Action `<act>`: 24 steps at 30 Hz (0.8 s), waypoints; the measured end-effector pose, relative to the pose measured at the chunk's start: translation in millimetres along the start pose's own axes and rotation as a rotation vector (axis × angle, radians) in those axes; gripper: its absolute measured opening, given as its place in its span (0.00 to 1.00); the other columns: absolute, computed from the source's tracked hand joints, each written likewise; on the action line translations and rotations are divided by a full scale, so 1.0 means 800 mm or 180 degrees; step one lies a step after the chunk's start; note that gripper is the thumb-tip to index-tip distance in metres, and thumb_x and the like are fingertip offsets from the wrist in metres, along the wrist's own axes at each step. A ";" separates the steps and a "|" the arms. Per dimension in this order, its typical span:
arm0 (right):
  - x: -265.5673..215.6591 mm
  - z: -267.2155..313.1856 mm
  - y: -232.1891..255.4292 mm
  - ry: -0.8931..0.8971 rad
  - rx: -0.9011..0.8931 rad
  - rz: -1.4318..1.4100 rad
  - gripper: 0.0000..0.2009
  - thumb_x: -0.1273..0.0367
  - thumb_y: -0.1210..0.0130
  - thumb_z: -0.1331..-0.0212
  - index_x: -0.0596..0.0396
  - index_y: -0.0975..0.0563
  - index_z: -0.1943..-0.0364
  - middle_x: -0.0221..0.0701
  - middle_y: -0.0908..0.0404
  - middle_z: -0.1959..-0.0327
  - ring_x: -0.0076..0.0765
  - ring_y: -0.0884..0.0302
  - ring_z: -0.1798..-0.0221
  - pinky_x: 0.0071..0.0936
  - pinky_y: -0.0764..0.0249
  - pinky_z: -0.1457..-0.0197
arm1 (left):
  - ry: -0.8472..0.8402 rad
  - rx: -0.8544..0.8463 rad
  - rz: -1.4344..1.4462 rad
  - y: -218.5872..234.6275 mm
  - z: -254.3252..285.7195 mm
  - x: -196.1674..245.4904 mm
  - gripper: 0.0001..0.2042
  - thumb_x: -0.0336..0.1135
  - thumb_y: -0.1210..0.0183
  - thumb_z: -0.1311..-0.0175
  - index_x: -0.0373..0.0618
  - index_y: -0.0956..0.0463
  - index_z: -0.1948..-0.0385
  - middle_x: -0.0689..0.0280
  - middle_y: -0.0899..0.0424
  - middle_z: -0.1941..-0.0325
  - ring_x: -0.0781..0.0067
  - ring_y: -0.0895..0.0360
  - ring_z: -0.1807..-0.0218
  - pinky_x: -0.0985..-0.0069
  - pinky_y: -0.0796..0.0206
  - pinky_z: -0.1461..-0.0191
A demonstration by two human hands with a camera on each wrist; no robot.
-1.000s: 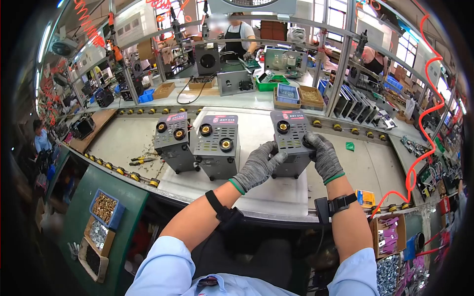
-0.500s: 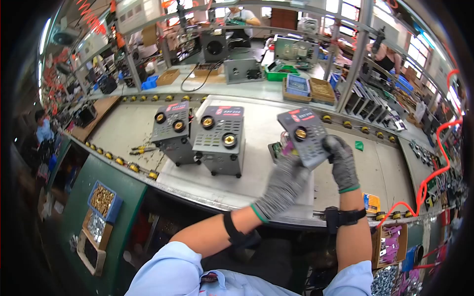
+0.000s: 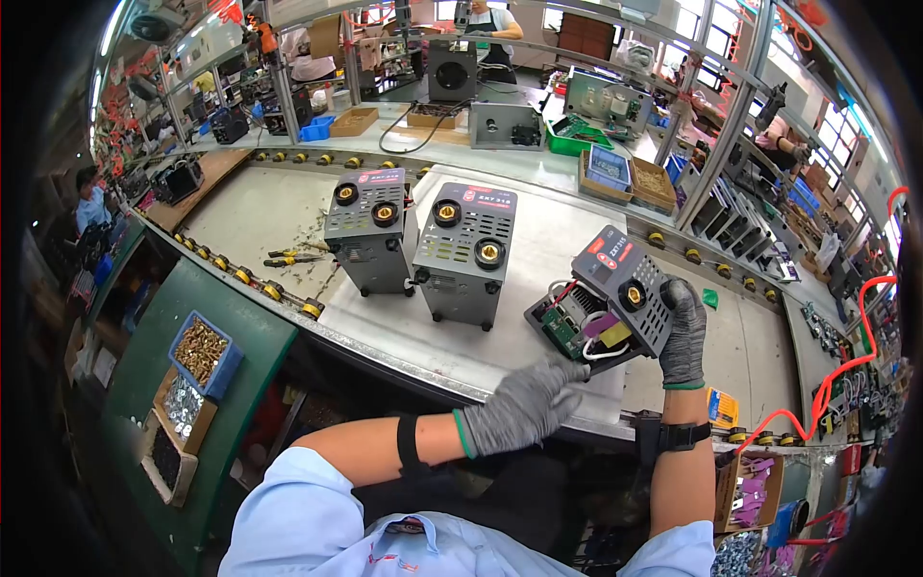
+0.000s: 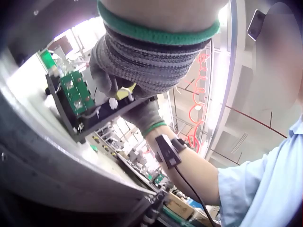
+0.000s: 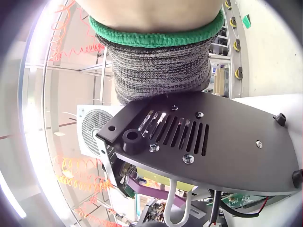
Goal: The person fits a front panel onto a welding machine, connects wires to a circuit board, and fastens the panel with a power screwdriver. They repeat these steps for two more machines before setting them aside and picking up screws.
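A small grey welding machine point(image 3: 615, 274) with a "ZX7 315" label sits tilted at the right of the white sheet, its open side turned toward me. Inside show a green circuit board point(image 3: 560, 332), a purple strip, a yellow block and a looped white cable point(image 5: 171, 203). My gloved right hand point(image 3: 683, 332) grips its far right side; the fingertips are hidden behind the casing. My gloved left hand point(image 3: 524, 404), slightly blurred, hovers at the lower front edge by the white cable, its fingers loosely extended. The slotted underside point(image 5: 227, 142) with rubber feet fills the right wrist view.
Two similar welding machines, one point(image 3: 466, 255) near the middle and one point(image 3: 370, 231) farther left, stand upright on the white sheet point(image 3: 394, 337). Yellow-handled pliers point(image 3: 293, 258) lie left of them. Boxes of fasteners point(image 3: 200, 354) sit on the green side table. A red air hose point(image 3: 817, 385) hangs at right.
The welding machine has gone from upright to tilted and turned, exposing its inside. My left hand has let go of it and drawn back toward me; the right hand keeps its grip.
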State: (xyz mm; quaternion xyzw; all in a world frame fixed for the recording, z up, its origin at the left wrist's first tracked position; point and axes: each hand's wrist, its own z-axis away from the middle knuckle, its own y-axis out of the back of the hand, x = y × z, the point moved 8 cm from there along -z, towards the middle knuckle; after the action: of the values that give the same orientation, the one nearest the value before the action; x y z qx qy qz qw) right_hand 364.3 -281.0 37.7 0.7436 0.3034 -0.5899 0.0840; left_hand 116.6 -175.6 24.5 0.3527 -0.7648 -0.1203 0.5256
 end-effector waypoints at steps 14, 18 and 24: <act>0.021 -0.021 0.005 -0.0550 -0.0506 -0.0447 0.26 0.51 0.38 0.42 0.59 0.22 0.51 0.34 0.18 0.60 0.30 0.17 0.60 0.29 0.17 0.55 | 0.1303 -0.0651 0.1260 0.004 -0.135 -0.060 0.22 0.49 0.34 0.37 0.41 0.20 0.50 0.60 0.14 0.64 0.75 0.19 0.64 0.73 0.25 0.54; 0.019 -0.021 0.003 -0.0635 -0.0647 -0.0502 0.25 0.52 0.38 0.42 0.59 0.22 0.50 0.37 0.16 0.59 0.33 0.15 0.61 0.30 0.15 0.56 | 0.1369 -0.1118 0.1261 0.014 -0.129 -0.039 0.21 0.49 0.32 0.39 0.45 0.20 0.50 0.64 0.14 0.66 0.77 0.21 0.67 0.74 0.25 0.58; 0.021 -0.020 -0.003 -0.0762 -0.0678 -0.0803 0.24 0.55 0.39 0.40 0.60 0.23 0.49 0.39 0.17 0.57 0.37 0.14 0.59 0.34 0.14 0.55 | 0.0564 -0.0526 0.0011 0.012 -0.151 -0.031 0.19 0.50 0.34 0.40 0.48 0.19 0.54 0.60 0.14 0.66 0.66 0.17 0.63 0.72 0.25 0.53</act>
State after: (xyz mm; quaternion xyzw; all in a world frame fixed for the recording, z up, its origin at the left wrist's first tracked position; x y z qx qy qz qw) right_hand 378.3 -265.0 27.2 0.6113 0.4426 -0.6445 0.1230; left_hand 224.6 -129.8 62.5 0.3160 -0.7034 -0.1504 0.6186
